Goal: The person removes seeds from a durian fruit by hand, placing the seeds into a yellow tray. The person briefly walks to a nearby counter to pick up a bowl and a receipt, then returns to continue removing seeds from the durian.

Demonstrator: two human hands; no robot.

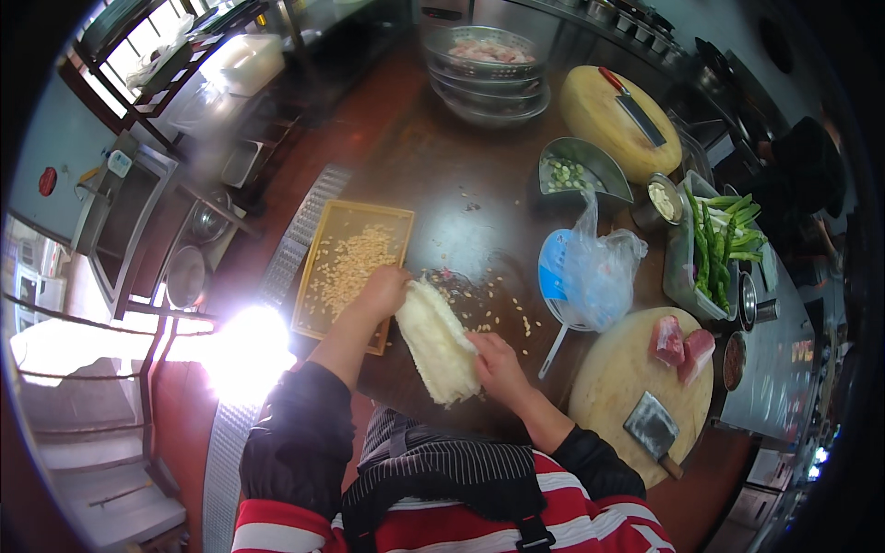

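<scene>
Between my two hands hangs a fluffy cream-white cloth (437, 345), folded lengthwise. My left hand (385, 290) grips its upper end, over the right side of a shallow wood-framed tray (309, 290). Pale shelled nuts or beans (359, 266) are spread across that tray. My right hand (499, 365) pinches the cloth's right edge lower down. Its lower end is above the near part of the brown table (442, 173). More loose kernels (520, 311) lie on a wet patch right of the cloth.
To the right, a round chopping board (601, 387) holds raw meat (681, 349) and a cleaver (652, 423). Beyond are a blue-and-white fan (555, 266) under a plastic bag (605, 276), a tub of green peppers (712, 269), another board (577, 104) with a knife (639, 119), and stacked metal bowls (487, 100).
</scene>
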